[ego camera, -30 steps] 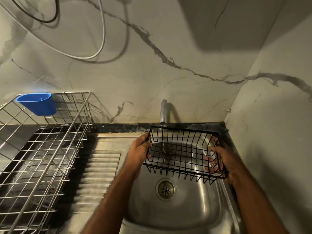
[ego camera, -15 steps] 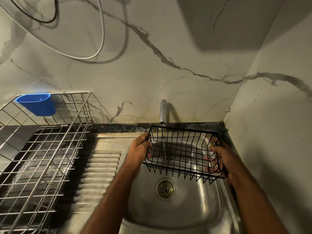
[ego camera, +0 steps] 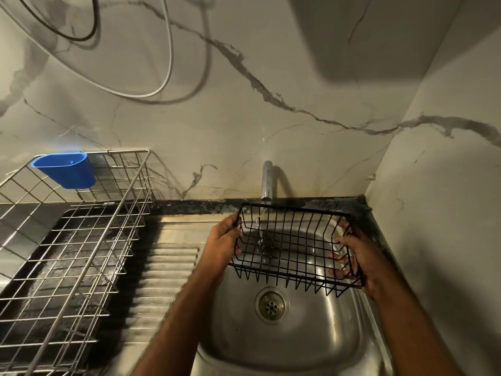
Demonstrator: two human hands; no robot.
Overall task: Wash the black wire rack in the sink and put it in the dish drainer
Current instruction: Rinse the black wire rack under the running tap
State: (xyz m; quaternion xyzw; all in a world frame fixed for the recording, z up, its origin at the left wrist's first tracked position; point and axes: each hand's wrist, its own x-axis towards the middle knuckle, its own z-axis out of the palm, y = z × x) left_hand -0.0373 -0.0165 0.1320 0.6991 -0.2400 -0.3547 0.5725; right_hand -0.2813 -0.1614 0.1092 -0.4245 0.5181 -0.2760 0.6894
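Both hands hold the black wire rack (ego camera: 295,245) above the steel sink (ego camera: 311,337), tilted so the tap (ego camera: 267,183) runs a thin stream through its left bars. The left hand (ego camera: 221,246) grips the left end and the right hand (ego camera: 355,257) curls round the right end (fingers hooked through the wires). The dish drainer (ego camera: 81,253) waits at left.

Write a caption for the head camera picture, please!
Both hands hold a black rack under the tap.

No readable text, labels, numbers (none anywhere)
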